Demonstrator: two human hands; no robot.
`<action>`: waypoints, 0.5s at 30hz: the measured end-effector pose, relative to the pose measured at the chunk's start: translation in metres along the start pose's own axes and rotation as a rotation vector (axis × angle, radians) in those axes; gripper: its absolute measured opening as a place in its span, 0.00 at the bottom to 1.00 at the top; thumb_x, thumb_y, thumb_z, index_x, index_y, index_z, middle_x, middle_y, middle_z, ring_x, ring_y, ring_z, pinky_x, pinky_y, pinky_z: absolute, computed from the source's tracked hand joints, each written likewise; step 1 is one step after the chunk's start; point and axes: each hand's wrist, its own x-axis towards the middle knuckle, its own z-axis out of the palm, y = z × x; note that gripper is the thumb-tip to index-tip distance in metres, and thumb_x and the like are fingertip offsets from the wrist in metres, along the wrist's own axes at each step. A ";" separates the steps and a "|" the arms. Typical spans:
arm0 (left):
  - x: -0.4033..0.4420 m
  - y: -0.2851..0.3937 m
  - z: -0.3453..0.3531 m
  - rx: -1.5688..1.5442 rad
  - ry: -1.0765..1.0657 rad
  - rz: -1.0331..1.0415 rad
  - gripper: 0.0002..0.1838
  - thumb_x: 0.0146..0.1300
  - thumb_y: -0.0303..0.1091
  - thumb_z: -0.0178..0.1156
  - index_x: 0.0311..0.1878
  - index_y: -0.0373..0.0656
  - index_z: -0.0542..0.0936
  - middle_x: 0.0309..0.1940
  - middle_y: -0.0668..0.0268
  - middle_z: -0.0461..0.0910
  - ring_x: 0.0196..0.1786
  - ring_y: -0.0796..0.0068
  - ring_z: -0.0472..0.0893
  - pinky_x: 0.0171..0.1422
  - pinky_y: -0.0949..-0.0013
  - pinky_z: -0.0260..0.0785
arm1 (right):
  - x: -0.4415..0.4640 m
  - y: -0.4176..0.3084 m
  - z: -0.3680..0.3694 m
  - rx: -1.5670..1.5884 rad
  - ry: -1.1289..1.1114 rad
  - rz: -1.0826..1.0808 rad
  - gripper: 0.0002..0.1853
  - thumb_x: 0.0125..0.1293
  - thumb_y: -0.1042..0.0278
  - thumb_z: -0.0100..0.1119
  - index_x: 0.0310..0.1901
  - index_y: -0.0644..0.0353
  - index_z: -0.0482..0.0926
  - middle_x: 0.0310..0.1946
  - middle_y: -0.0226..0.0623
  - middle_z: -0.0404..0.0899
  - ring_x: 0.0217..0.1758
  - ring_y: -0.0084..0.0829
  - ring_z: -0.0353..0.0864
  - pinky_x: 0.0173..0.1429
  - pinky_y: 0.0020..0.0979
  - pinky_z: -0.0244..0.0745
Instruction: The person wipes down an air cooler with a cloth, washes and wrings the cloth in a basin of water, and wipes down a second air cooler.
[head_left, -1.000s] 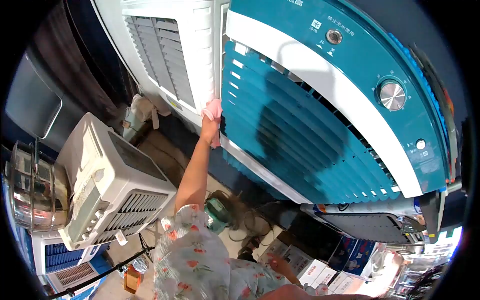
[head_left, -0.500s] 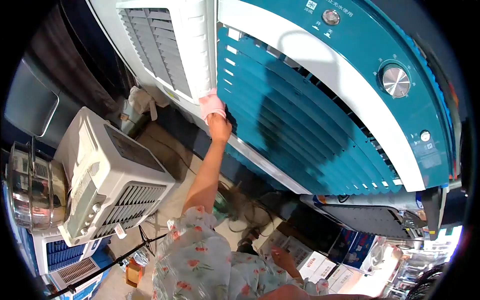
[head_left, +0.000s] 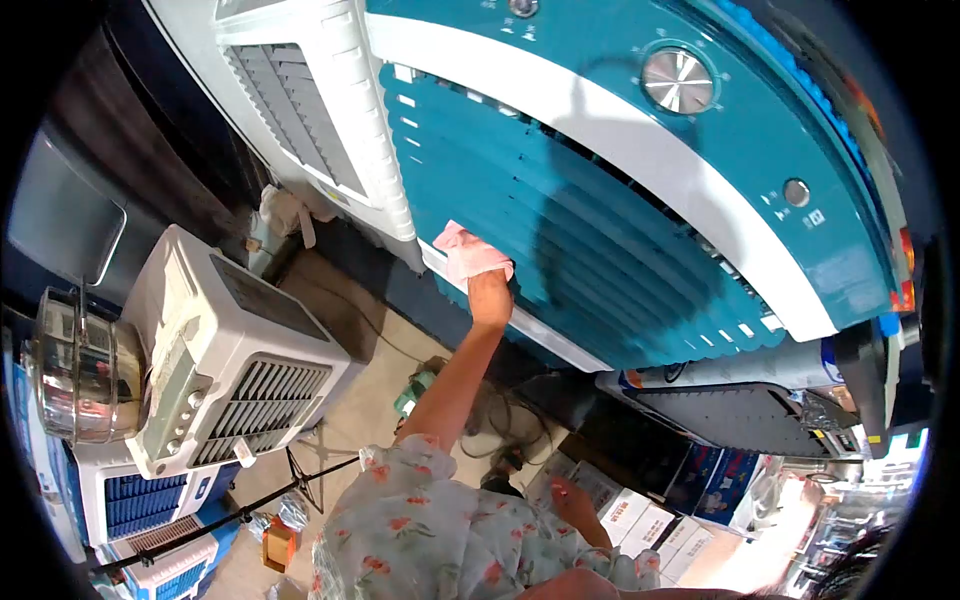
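A pink cloth [head_left: 470, 255] is bunched in my left hand [head_left: 490, 298], whose fingers are closed on it. The cloth lies against the lower left corner of the teal louvred grille [head_left: 590, 230] on a large air cooler, overlapping the white strip under the louvres. To the left of it is the cooler's white side panel with grey slats [head_left: 290, 110]. Above the grille are a curved white band and a teal control panel with a silver knob [head_left: 678, 80]. My right hand [head_left: 578, 508] hangs low by my body, its fingers loosely apart, with nothing visible in it.
On the left stands a smaller white air cooler [head_left: 240, 360], with a steel pot [head_left: 90, 370] beside it. A thin black pole [head_left: 230, 520] slants across the lower left. Cables and a green object [head_left: 412, 392] lie on the floor. White boxes [head_left: 640, 525] sit at lower right.
My left hand has moved the cloth from the white side panel's corner rightward onto the grille's lower left corner. The view has shifted, and my right hand still hangs low.
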 end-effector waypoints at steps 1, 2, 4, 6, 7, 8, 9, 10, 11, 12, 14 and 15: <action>-0.001 0.008 -0.002 0.031 -0.063 -0.050 0.15 0.42 0.20 0.55 0.37 0.37 0.78 0.40 0.51 0.78 0.47 0.49 0.74 0.53 0.55 0.65 | -0.001 0.005 -0.001 -0.022 -0.011 0.005 0.16 0.65 0.59 0.51 0.50 0.55 0.74 0.38 0.46 0.80 0.40 0.41 0.82 0.42 0.37 0.76; -0.003 0.010 0.008 0.057 0.072 -0.009 0.12 0.44 0.21 0.54 0.36 0.37 0.78 0.37 0.53 0.78 0.45 0.50 0.75 0.51 0.56 0.66 | -0.002 0.012 -0.001 -0.044 -0.022 0.012 0.16 0.65 0.59 0.51 0.50 0.56 0.74 0.38 0.46 0.80 0.40 0.41 0.82 0.42 0.37 0.76; -0.002 -0.002 0.059 0.088 0.235 -0.043 0.09 0.46 0.22 0.53 0.33 0.37 0.78 0.31 0.55 0.78 0.41 0.52 0.76 0.48 0.57 0.66 | -0.003 0.023 0.000 -0.041 -0.023 -0.005 0.15 0.65 0.60 0.51 0.51 0.55 0.74 0.39 0.45 0.80 0.41 0.43 0.81 0.44 0.37 0.76; -0.009 0.000 0.092 0.075 0.303 -0.114 0.07 0.49 0.23 0.52 0.31 0.37 0.77 0.28 0.57 0.77 0.39 0.53 0.77 0.45 0.57 0.67 | -0.007 0.031 -0.002 0.008 -0.003 -0.047 0.15 0.64 0.62 0.50 0.52 0.52 0.75 0.41 0.44 0.80 0.42 0.45 0.80 0.46 0.39 0.75; -0.022 0.019 0.089 0.042 0.325 -0.069 0.06 0.50 0.23 0.52 0.31 0.37 0.77 0.27 0.57 0.77 0.38 0.52 0.77 0.44 0.57 0.67 | -0.010 0.030 -0.006 -0.011 -0.001 -0.046 0.16 0.65 0.62 0.50 0.52 0.52 0.74 0.42 0.45 0.79 0.43 0.46 0.79 0.47 0.40 0.75; -0.038 0.039 0.084 0.010 0.342 -0.011 0.06 0.51 0.24 0.52 0.31 0.37 0.77 0.26 0.56 0.76 0.37 0.52 0.77 0.43 0.57 0.67 | -0.011 0.026 -0.012 -0.031 0.002 -0.044 0.16 0.65 0.62 0.50 0.52 0.52 0.74 0.44 0.45 0.79 0.43 0.48 0.79 0.47 0.40 0.75; -0.054 0.061 0.081 -0.025 0.352 0.054 0.06 0.52 0.24 0.51 0.31 0.36 0.77 0.25 0.56 0.76 0.36 0.52 0.77 0.42 0.57 0.67 | -0.013 0.025 -0.016 -0.051 0.004 -0.043 0.16 0.65 0.62 0.50 0.53 0.52 0.74 0.45 0.46 0.78 0.44 0.49 0.78 0.48 0.41 0.75; -0.066 0.080 0.081 -0.053 0.354 0.108 0.06 0.53 0.24 0.51 0.30 0.36 0.77 0.25 0.56 0.76 0.36 0.51 0.77 0.41 0.57 0.67 | -0.015 0.035 -0.017 -0.052 -0.036 -0.010 0.16 0.65 0.61 0.49 0.53 0.52 0.73 0.46 0.46 0.77 0.45 0.50 0.77 0.48 0.41 0.74; -0.076 0.098 0.084 -0.074 0.356 0.159 0.06 0.54 0.24 0.51 0.30 0.36 0.77 0.24 0.56 0.76 0.35 0.51 0.77 0.40 0.56 0.67 | -0.015 0.049 -0.018 -0.053 -0.077 0.022 0.16 0.65 0.61 0.48 0.53 0.52 0.73 0.47 0.47 0.76 0.47 0.50 0.76 0.48 0.42 0.74; -0.084 0.111 0.089 -0.105 0.345 0.186 0.06 0.55 0.24 0.51 0.30 0.35 0.77 0.23 0.56 0.75 0.34 0.51 0.77 0.39 0.56 0.67 | -0.018 0.063 -0.018 -0.055 -0.118 0.056 0.16 0.66 0.60 0.47 0.54 0.52 0.72 0.48 0.47 0.76 0.48 0.51 0.75 0.49 0.42 0.74; -0.097 0.126 0.109 -0.200 0.294 0.166 0.06 0.55 0.24 0.50 0.29 0.35 0.77 0.24 0.54 0.76 0.34 0.49 0.77 0.38 0.55 0.67 | -0.021 0.056 -0.026 -0.071 -0.005 0.038 0.14 0.64 0.64 0.50 0.50 0.56 0.75 0.43 0.45 0.79 0.43 0.45 0.79 0.46 0.38 0.75; -0.100 0.130 0.118 -0.224 0.261 0.136 0.06 0.55 0.23 0.50 0.30 0.36 0.77 0.26 0.54 0.76 0.35 0.49 0.77 0.39 0.55 0.67 | -0.023 0.054 -0.030 -0.080 0.051 0.031 0.13 0.63 0.66 0.52 0.48 0.58 0.76 0.40 0.44 0.81 0.41 0.43 0.81 0.45 0.36 0.75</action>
